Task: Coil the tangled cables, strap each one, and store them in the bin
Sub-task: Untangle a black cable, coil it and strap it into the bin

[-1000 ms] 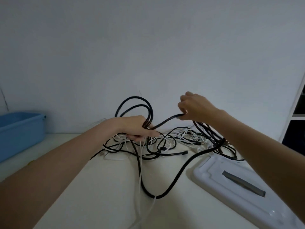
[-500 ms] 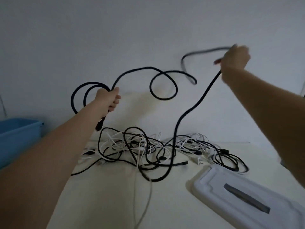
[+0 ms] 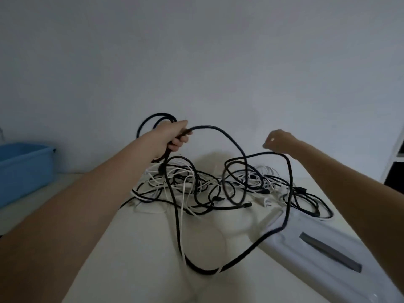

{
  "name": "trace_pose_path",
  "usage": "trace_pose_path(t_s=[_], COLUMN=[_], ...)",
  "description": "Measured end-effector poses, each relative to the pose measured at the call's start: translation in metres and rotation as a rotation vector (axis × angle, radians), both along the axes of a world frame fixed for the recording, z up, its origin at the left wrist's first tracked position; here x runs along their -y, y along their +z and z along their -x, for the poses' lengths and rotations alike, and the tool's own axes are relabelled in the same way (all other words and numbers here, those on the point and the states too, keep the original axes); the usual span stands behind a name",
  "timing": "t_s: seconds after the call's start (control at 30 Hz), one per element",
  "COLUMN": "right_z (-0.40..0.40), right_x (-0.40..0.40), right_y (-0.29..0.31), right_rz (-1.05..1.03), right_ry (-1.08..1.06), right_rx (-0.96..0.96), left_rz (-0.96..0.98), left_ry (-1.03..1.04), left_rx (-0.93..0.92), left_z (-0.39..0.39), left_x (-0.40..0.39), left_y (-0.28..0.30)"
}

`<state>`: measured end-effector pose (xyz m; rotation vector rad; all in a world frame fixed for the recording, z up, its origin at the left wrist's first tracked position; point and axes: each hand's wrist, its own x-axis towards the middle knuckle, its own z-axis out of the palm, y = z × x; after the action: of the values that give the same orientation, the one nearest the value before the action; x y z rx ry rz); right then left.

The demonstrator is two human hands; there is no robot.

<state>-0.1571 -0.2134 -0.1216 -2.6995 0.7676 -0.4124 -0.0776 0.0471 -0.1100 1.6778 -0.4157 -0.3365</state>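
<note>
Two bare hands (image 3: 172, 136) up, one blue plastic bin (image 3: 24, 169) at nine o'clock, one white plastic lid (image 3: 328, 232), one grey strap (image 3: 330, 251), cables beyond counting.

Right hand (image 3: 278, 141) dropping from high near the wall to just above the tangle, left hand (image 3: 172, 134) moving inward, black cable (image 3: 231, 141) slackening between them

Your thick black cable (image 3: 289, 194) loops from raised coils down across the table; behind it lies the black-and-white tangle (image 3: 196, 184). The open blue bin (image 3: 24, 169) stands far left.
</note>
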Motion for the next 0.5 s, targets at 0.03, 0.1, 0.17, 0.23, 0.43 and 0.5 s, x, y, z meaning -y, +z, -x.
trace_pose_path(t_s=[0.03, 0.1, 0.17, 0.23, 0.43, 0.5], right_z=[0.003, 0.014, 0.022, 0.022, 0.029, 0.029], right_x=[-0.009, -0.035, -0.056, -0.056, -0.052, -0.066], right_y=[0.003, 0.009, 0.011, 0.006, 0.022, 0.029], right_rz=[-0.07, -0.382, -0.387, -0.304, -0.498, -0.465], right_ry=[0.139, 0.428, 0.601, 0.651, 0.653, 0.651], right_rx=[0.032, 0.056, -0.006, 0.063, 0.575, 0.628], left_rz=[0.004, 0.008, 0.016, 0.019, -0.119, -0.16], left_ry=[-0.077, -0.181, -0.239, -0.266, -0.613, -0.783], left_rx=[-0.037, -0.052, -0.025, 0.013, -0.077, -0.094], left_z=[0.006, 0.018, 0.026, 0.03, 0.051, 0.061], left_x=[0.005, 0.014, 0.019, 0.016, -0.006, -0.003], left_y=[-0.002, -0.005, -0.003, 0.0, 0.0, -0.002])
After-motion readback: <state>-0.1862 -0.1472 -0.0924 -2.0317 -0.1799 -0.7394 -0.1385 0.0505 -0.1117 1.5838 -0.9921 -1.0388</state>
